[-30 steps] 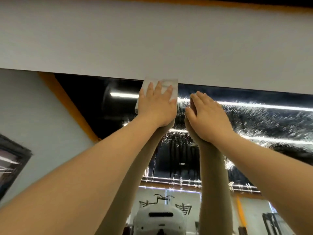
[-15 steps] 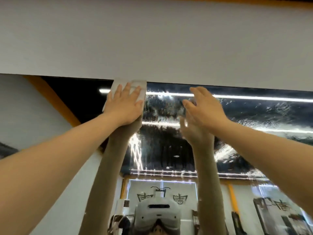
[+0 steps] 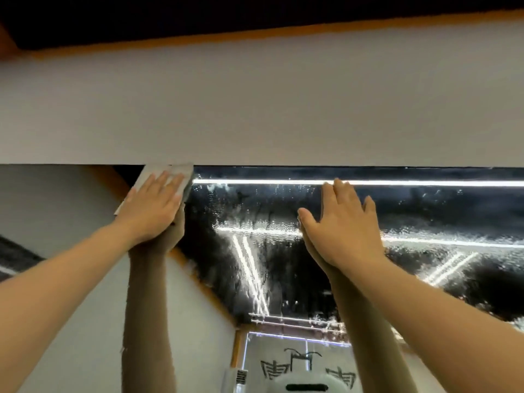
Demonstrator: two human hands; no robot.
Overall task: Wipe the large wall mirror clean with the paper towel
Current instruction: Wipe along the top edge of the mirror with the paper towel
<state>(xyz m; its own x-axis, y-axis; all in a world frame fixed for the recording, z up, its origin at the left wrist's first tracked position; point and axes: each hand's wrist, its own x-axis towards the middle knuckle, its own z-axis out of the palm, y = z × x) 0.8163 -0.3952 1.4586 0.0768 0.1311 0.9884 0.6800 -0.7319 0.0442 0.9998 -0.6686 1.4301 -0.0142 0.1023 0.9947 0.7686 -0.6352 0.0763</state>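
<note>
The large wall mirror (image 3: pixel 255 265) fills the lower half of the head view, its top edge meeting a grey wall. Wet droplets and streaks cover the glass between my hands and to the right. My left hand (image 3: pixel 151 207) presses a folded white paper towel (image 3: pixel 181 173) flat against the mirror right at its top edge, fingers straight. My right hand (image 3: pixel 340 222) lies flat on the wet glass further right, fingers straight and holding nothing. Both arms and hands are reflected in the mirror below them.
The grey wall band (image 3: pixel 255 109) runs above the mirror, with an orange strip and dark ceiling over it. Reflected light strips (image 3: pixel 397 182) cross the glass. The reflection of a white headset (image 3: pixel 306 384) shows at the bottom.
My left hand has slid the paper towel leftward along the mirror's top edge, leaving wiped glass behind. My right hand has settled flat on the glass, and the hands are now further apart.
</note>
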